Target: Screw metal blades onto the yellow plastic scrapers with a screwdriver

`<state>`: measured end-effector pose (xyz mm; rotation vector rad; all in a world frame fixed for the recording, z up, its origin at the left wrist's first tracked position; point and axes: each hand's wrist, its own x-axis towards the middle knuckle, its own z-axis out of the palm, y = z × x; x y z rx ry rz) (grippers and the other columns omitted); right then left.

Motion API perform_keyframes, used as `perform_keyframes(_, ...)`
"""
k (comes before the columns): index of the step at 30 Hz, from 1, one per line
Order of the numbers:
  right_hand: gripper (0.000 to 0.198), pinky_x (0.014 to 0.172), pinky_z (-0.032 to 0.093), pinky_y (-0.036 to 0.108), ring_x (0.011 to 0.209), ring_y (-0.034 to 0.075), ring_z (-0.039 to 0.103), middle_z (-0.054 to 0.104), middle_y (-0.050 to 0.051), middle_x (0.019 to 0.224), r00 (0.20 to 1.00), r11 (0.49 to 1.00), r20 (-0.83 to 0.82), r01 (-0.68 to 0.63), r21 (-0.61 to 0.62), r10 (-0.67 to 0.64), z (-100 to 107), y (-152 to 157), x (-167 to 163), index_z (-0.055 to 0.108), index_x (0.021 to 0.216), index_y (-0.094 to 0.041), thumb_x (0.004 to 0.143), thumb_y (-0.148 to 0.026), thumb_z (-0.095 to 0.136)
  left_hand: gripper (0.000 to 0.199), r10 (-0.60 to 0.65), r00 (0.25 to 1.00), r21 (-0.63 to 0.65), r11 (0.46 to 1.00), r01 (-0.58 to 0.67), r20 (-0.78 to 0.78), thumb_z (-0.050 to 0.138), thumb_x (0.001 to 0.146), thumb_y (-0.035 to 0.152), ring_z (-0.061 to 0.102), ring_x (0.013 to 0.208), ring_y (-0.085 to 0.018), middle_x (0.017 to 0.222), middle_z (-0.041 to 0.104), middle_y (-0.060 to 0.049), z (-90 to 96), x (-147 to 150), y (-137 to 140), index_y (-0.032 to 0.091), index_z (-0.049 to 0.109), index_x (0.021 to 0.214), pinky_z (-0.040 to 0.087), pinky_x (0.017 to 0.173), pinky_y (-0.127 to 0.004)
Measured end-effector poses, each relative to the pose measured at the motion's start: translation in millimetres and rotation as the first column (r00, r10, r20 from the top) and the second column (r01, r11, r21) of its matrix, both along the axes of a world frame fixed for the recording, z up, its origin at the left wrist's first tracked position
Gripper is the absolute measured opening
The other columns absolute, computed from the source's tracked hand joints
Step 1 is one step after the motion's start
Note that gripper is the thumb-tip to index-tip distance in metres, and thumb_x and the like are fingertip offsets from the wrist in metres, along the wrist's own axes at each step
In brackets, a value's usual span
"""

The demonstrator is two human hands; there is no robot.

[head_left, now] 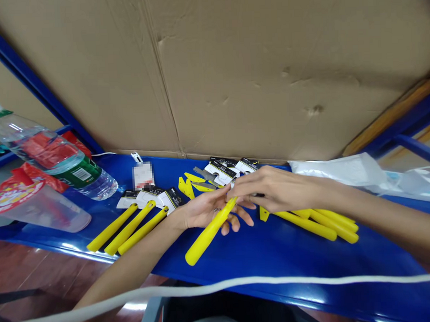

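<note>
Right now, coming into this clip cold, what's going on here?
A person has a yellow handle up between both hands over a blue table. The right hand has its fingertips at the narrow upper end; the left hand is behind it, fingers spread. Which hand bears it is unclear. Three yellow handles lie to the left, more handles to the right, and printed cards beyond the hands.
</note>
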<state>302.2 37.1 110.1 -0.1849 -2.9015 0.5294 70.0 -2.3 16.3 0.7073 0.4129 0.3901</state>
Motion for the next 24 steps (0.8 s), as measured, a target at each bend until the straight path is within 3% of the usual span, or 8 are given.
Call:
perform_keyframes(3, 0.028, 0.081, 0.051, 0.029, 0.09, 0.019, 0.074, 0.082, 0.007, 0.109, 0.996, 0.982, 0.087, 0.047, -0.182, -0.031, 10.6, 17.9, -2.4, 0.077, 0.129, -0.022, 0.111, -0.029, 0.056, 0.053, 0.1, 0.994, -0.015, 0.995, -0.1, 0.036, 0.051, 0.109, 0.049, 0.078, 0.113, -0.031, 0.132, 0.076, -0.026, -5.3, 3.3, 0.5, 0.006, 0.072, 0.132, 0.063, 0.09, -0.037)
perform_keyframes(5, 0.028, 0.076, 0.05, 0.028, 0.083, 0.018, 0.071, 0.083, 0.005, 0.104, 0.982, 0.956, 0.176, 0.115, -0.268, -0.069, 14.1, 33.3, -1.6, 0.079, 0.125, -0.022, 0.108, -0.033, 0.061, 0.052, 0.21, 0.974, -0.02, 0.978, -0.209, 0.087, 0.052, 0.108, 0.044, 0.07, 0.133, -0.036, 0.143, 0.071, -0.027, -9.2, 5.3, 1.1, 0.004, 0.071, 0.135, 0.055, 0.112, -0.045)
perform_keyframes(7, 0.029, 0.073, 0.05, 0.028, 0.082, 0.019, 0.068, 0.082, 0.005, 0.101, 0.968, 0.922, 0.222, 0.189, -0.337, -0.117, 14.0, 48.6, -0.1, 0.081, 0.123, -0.021, 0.102, -0.036, 0.069, 0.047, 0.316, 0.937, -0.039, 0.949, -0.313, 0.153, 0.056, 0.105, 0.041, 0.063, 0.143, -0.041, 0.149, 0.067, -0.028, -12.4, 8.1, 0.6, 0.004, 0.073, 0.13, 0.046, 0.122, -0.053)
perform_keyframes(10, 0.034, 0.064, 0.048, 0.026, 0.073, 0.017, 0.063, 0.077, 0.003, 0.088, 0.932, 0.87, 0.327, 0.288, -0.401, -0.158, 11.4, 65.5, 0.2, 0.081, 0.125, -0.022, 0.096, -0.039, 0.075, 0.035, 0.378, 0.907, -0.042, 0.925, -0.377, 0.185, 0.062, 0.1, 0.032, 0.059, 0.146, -0.044, 0.149, 0.067, -0.029, -15.4, 14.8, -4.0, 0.005, 0.075, 0.119, 0.04, 0.127, -0.057)
perform_keyframes(13, 0.037, 0.053, 0.042, 0.023, 0.058, 0.013, 0.052, 0.065, -0.001, 0.07, 0.871, 0.822, 0.465, 0.378, -0.425, -0.161, 11.1, 72.8, -3.8, 0.078, 0.129, -0.023, 0.096, -0.038, 0.075, 0.028, 0.439, 0.887, 0.026, 0.894, -0.446, 0.14, 0.067, 0.099, 0.016, 0.062, 0.144, -0.04, 0.146, 0.07, -0.026, -17.7, 23.8, -11.6, 0.007, 0.074, 0.124, 0.039, 0.129, -0.056)
perform_keyframes(16, 0.035, 0.046, 0.036, 0.022, 0.05, 0.011, 0.041, 0.05, -0.006, 0.06, 0.822, 0.782, 0.551, 0.435, -0.447, -0.142, 11.4, 75.7, -10.1, 0.075, 0.129, -0.022, 0.097, -0.036, 0.072, 0.036, 0.514, 0.853, 0.039, 0.854, -0.519, 0.09, 0.07, 0.097, 0.006, 0.064, 0.142, -0.037, 0.147, 0.07, -0.023, -20.3, 31.1, -16.8, 0.009, 0.072, 0.132, 0.041, 0.128, -0.055)
perform_keyframes(19, 0.029, 0.044, 0.035, 0.022, 0.049, 0.01, 0.041, 0.05, -0.006, 0.062, 0.824, 0.758, 0.552, 0.441, -0.48, -0.13, 8.1, 78.8, -14.3, 0.073, 0.122, -0.02, 0.096, -0.033, 0.07, 0.042, 0.567, 0.82, 0.015, 0.822, -0.57, 0.086, 0.071, 0.097, 0.005, 0.064, 0.142, -0.035, 0.151, 0.068, -0.021, -21.4, 34.3, -17.7, 0.011, 0.069, 0.138, 0.043, 0.129, -0.051)
perform_keyframes(24, 0.022, 0.044, 0.033, 0.02, 0.046, 0.008, 0.037, 0.047, -0.007, 0.06, 0.845, 0.702, 0.523, 0.442, -0.559, -0.115, 1.0, 80.9, -12.7, 0.072, 0.113, -0.018, 0.095, -0.031, 0.069, 0.075, 0.617, 0.785, -0.049, 0.787, -0.615, 0.063, 0.071, 0.095, 0.001, 0.073, 0.131, -0.035, 0.139, 0.076, -0.019, -19.7, 35.8, -17.0, 0.018, 0.046, 0.163, 0.046, 0.126, -0.054)
